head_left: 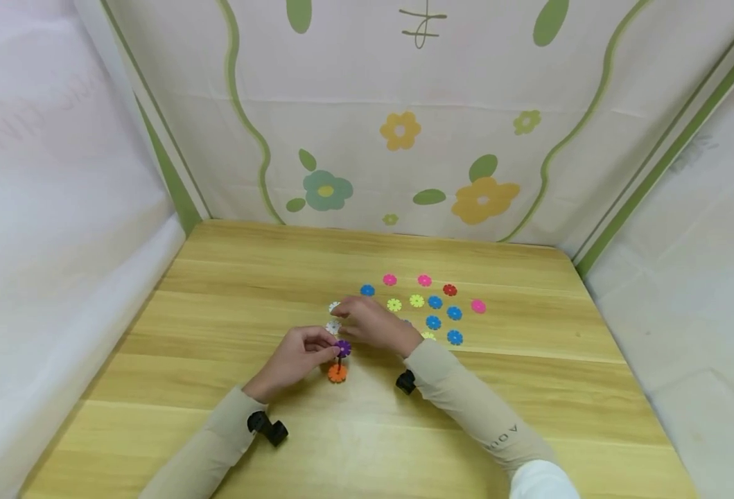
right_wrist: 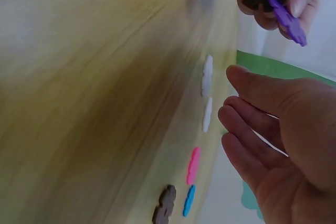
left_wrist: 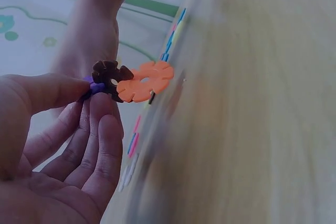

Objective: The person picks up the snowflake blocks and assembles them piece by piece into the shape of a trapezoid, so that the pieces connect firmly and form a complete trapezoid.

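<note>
My left hand (head_left: 298, 357) pinches a purple flower-shaped disc (head_left: 343, 348) between thumb and fingers. A dark brown disc (left_wrist: 107, 77) is slotted into the purple one, and an orange disc (left_wrist: 146, 81) joins the brown one at the other end. In the head view the orange disc is lowest. Just right of this chain my right hand (head_left: 369, 322) hovers with loosely bent fingers and nothing between them. Closest to its fingertips are two white discs (right_wrist: 207, 75), lying flat on the wooden table (head_left: 217, 277). My right hand and forearm hide part of the loose discs.
Beyond and right of my right hand several loose discs are spread out: blue discs (head_left: 433, 322), yellow discs (head_left: 417, 301), pink discs (head_left: 389, 280) and a red disc (head_left: 450, 290). A brown disc (right_wrist: 164, 205) lies among them. Patterned cloth (head_left: 354, 152) walls the table's back and sides.
</note>
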Demonstrator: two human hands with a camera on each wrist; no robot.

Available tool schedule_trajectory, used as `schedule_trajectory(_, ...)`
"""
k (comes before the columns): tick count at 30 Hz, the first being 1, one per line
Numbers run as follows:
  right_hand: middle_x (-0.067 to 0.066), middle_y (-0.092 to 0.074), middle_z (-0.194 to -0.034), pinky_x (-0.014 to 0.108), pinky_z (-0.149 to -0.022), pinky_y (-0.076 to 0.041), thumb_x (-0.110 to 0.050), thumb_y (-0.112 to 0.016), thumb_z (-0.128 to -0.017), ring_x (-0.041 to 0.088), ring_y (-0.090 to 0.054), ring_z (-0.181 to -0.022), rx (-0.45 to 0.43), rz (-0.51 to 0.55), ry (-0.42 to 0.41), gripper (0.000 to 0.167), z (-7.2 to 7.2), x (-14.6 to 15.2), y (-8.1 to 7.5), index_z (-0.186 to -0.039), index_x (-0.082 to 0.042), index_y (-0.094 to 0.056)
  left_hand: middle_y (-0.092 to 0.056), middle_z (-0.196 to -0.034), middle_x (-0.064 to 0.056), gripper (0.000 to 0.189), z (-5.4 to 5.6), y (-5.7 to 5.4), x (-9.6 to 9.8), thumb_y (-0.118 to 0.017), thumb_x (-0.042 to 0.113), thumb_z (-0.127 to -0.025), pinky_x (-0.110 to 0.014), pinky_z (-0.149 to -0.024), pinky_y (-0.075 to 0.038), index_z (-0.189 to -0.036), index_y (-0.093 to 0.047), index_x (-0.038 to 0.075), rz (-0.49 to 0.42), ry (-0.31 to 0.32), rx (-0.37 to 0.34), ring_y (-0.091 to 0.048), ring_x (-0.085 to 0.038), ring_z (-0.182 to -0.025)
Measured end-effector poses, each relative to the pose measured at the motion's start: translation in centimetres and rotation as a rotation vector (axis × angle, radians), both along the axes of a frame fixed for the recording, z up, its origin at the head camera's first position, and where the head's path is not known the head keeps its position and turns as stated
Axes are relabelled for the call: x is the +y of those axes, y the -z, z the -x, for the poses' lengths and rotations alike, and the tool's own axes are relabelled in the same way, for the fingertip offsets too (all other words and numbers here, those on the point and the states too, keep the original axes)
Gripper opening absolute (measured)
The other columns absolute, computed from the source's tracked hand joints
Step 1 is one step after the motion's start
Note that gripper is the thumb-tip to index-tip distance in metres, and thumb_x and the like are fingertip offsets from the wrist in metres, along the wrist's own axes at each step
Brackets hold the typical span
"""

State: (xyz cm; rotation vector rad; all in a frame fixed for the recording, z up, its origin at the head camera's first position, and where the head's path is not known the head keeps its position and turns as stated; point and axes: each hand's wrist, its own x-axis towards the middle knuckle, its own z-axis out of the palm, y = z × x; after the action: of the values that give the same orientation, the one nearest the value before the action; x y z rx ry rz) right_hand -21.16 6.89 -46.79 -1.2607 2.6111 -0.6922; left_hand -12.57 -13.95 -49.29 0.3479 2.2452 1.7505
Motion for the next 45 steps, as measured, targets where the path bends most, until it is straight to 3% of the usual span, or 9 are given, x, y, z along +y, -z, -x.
schedule_trajectory(10, 0.004, -0.079, -0.111, 0.025, -0.093, -0.059, -0.006, -0.073, -0.099, 0.016, -0.072, -0.102, 0.056, -0.015, -0.067, 0.018, 0.7, -1.6, 1.0, -0.116, -0.008, -0.08, -0.078, -0.108, -0.014, 0.015, 0.0, 0.3, -0.2, -0.074, 0.016, -0.1, -0.029, -0.081, -0.063, -0.109, -0.076, 0.004, -0.001, -0.007, -0.02, -0.075, -0.02, -0.093)
schedule_trajectory(14, 0.003, -0.079, -0.102, 0.022, -0.085, -0.057, -0.005, -0.075, -0.097, 0.012, -0.068, -0.092, 0.012, -0.036, -0.054, 0.014, 0.8, -1.2, 0.6, -0.109, -0.01, -0.082, -0.078, -0.107, -0.013, 0.014, 0.2, 0.4, -0.2, -0.074, 0.016, -0.1, -0.028, -0.082, -0.062, -0.109, -0.075, 0.005, 0.001, -0.013, -0.025, -0.075, -0.019, -0.094)
schedule_trajectory(17, 0.001, -0.079, -0.097, 0.021, -0.08, -0.056, -0.005, -0.077, -0.096, 0.01, -0.066, -0.086, -0.075, -0.035, -0.009, 0.01, 0.8, -0.3, 0.5, -0.103, -0.011, -0.082, -0.077, -0.107, -0.012, 0.014, 0.5, 0.4, -0.1, -0.074, 0.017, -0.1, -0.028, -0.082, -0.062, -0.109, -0.075, 0.006, 0.02, -0.008, -0.013, -0.074, -0.018, -0.094)
schedule_trajectory(21, -0.001, -0.076, -0.093, 0.023, -0.078, -0.058, -0.008, -0.075, -0.098, 0.009, -0.067, -0.084, -0.188, 0.018, 0.054, 0.006, 1.0, 1.5, 0.3, -0.095, -0.011, -0.079, -0.077, -0.107, -0.014, 0.016, 0.8, 0.5, 0.1, -0.074, 0.017, -0.1, -0.029, -0.083, -0.063, -0.11, -0.075, 0.004, 0.032, 0.008, -0.003, -0.073, -0.019, -0.093)
schedule_trajectory(28, 0.004, -0.075, -0.091, 0.022, -0.071, -0.054, -0.013, -0.07, -0.102, 0.009, -0.062, -0.078, -0.244, 0.083, 0.116, 0.011, 0.9, 4.6, -0.8, -0.092, -0.014, -0.074, -0.076, -0.108, -0.012, 0.02, 1.2, 0.5, 0.8, -0.072, 0.023, -0.102, -0.03, -0.085, -0.062, -0.113, -0.074, 0.005, 0.036, 0.052, -0.021, -0.072, -0.019, -0.095)
schedule_trajectory(33, 0.008, -0.075, -0.092, 0.026, -0.074, -0.058, -0.015, -0.069, -0.103, 0.016, -0.066, -0.081, -0.253, 0.17, 0.093, 0.01, 0.5, 6.3, -1.4, -0.094, -0.014, -0.073, -0.076, -0.107, -0.008, 0.019, 1.7, 0.4, 1.5, -0.072, 0.025, -0.103, -0.03, -0.086, -0.061, -0.112, -0.075, 0.009, 0.034, 0.07, -0.031, -0.072, -0.019, -0.096)
schedule_trajectory(38, 0.013, -0.075, -0.094, 0.04, -0.078, -0.061, -0.016, -0.067, -0.104, 0.027, -0.069, -0.085, -0.274, 0.265, 0.056, 0.01, -0.1, 7.4, -1.3, -0.096, -0.014, -0.072, -0.076, -0.109, -0.008, 0.02, 2.0, 0.1, 2.3, -0.069, 0.025, -0.104, -0.029, -0.087, -0.061, -0.112, -0.074, 0.008, 0.006, 0.1, -0.042, -0.073, -0.018, -0.097)
schedule_trajectory(45, -0.002, -0.073, -0.098, 0.04, -0.082, -0.061, -0.017, -0.068, -0.103, 0.022, -0.067, -0.09, -0.274, 0.341, 0.049, 0.008, -0.7, 8.3, -0.9, -0.096, -0.019, -0.072, -0.075, -0.11, -0.011, 0.02, 2.2, -0.3, 3.1, -0.067, 0.021, -0.106, -0.028, -0.085, -0.062, -0.116, -0.073, 0.004, -0.027, 0.149, -0.072, -0.073, -0.018, -0.095)
